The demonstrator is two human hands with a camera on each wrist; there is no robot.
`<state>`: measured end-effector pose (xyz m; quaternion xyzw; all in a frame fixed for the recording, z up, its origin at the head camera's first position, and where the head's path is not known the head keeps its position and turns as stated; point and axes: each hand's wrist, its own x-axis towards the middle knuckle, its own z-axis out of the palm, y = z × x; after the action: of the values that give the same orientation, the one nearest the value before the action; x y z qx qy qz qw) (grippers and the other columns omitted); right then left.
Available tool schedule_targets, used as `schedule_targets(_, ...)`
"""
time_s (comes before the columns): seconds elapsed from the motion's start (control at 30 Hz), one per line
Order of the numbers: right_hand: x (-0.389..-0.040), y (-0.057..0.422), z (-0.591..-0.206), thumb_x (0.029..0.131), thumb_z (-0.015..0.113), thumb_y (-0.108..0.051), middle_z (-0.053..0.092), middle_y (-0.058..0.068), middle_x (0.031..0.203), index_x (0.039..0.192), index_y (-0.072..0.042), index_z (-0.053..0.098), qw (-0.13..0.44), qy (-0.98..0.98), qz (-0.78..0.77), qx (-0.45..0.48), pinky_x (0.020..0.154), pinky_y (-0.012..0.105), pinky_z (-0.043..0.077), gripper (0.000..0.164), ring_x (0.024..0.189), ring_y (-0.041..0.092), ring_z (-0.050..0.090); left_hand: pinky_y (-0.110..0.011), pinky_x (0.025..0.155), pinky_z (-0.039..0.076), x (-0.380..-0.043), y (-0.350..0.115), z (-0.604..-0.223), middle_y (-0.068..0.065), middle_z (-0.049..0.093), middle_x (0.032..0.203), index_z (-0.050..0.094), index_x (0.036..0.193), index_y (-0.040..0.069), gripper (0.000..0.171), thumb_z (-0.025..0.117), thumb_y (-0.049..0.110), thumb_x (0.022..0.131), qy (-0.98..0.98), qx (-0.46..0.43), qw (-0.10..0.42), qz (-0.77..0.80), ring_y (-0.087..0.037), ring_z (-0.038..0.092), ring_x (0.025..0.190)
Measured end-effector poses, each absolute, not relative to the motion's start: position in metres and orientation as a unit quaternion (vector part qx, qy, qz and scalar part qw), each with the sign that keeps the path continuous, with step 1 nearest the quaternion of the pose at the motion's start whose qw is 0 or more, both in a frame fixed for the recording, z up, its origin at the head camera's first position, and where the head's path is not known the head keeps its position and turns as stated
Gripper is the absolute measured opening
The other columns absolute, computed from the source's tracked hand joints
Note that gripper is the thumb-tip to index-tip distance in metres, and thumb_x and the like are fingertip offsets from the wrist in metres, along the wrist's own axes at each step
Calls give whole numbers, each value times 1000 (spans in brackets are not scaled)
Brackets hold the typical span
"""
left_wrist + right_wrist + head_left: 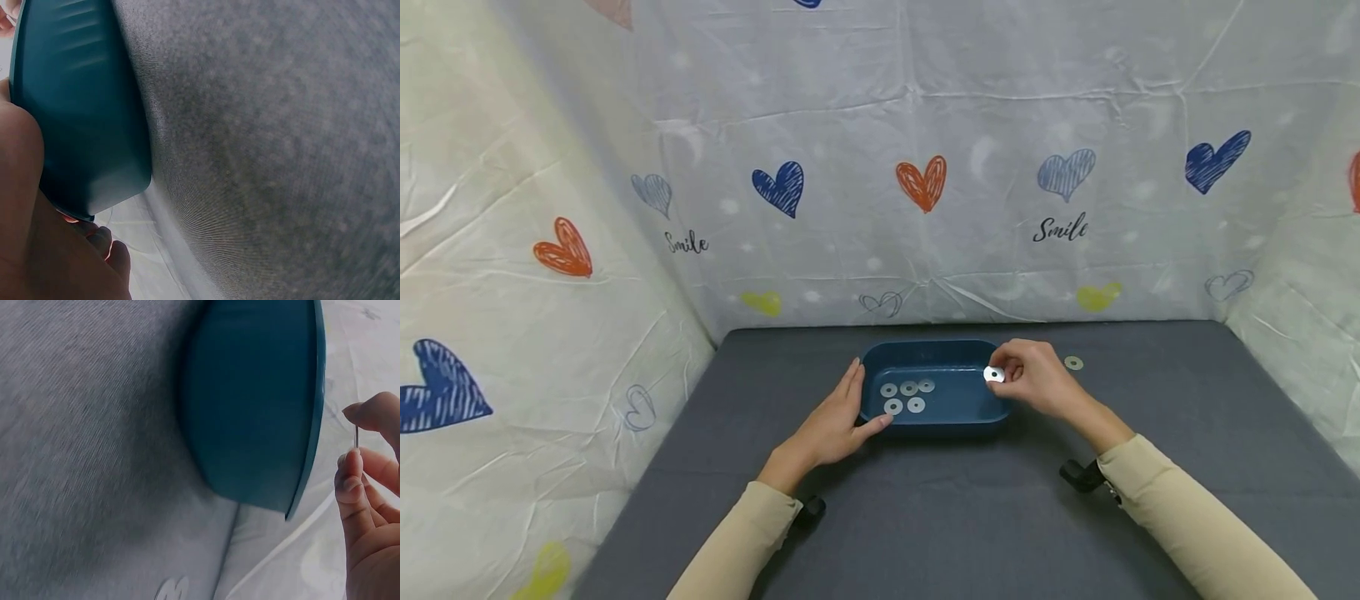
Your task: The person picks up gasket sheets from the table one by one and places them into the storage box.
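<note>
A blue oblong tray point(951, 429) stands on the grey cloth, with several flat metal washers point(892, 406) lying in its left part. My left hand point(831, 421) rests against the tray's left end, fingers straight along the outside and thumb at the near rim. Over the right end, my right hand point(1036, 377) pinches one washer point(994, 374) between thumb and fingers. That washer is seen edge-on as a thin line in the right wrist view, above the tray rim point(320, 394). In the left wrist view, the left thumb point(19, 144) lies by the tray wall point(81, 112).
One more washer point(1073, 363) lies on the grey cloth point(940, 517) right of the tray, beyond the right wrist. White sheets with printed hearts point(921, 183) hang behind the table and at both sides.
</note>
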<state>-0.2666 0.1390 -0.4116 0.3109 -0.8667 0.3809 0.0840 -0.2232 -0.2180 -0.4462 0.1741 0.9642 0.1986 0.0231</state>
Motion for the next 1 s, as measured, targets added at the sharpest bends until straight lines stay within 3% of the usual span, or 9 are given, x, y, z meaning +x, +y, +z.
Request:
schedule_targets(0.77, -284, 92, -428, 88, 81, -9, 69, 7, 97, 105, -3, 74, 36, -863, 377, 333, 69, 30, 55, 20, 75, 11, 63, -52, 122, 24, -224, -218, -449, -18, -1, 171, 5, 163, -1, 104, 52, 66, 99, 963, 178, 15, 201, -35, 17, 155)
schedule_targets(1.0, -292, 74, -430, 87, 82, -12, 69, 4, 92, 103, -6, 74, 15, -873, 349, 341, 67, 29, 53, 18, 73, 9, 62, -52, 122, 25, -223, -218, -447, -16, -1, 172, 5, 163, 0, 104, 51, 67, 99, 964, 171, 19, 202, -35, 18, 155)
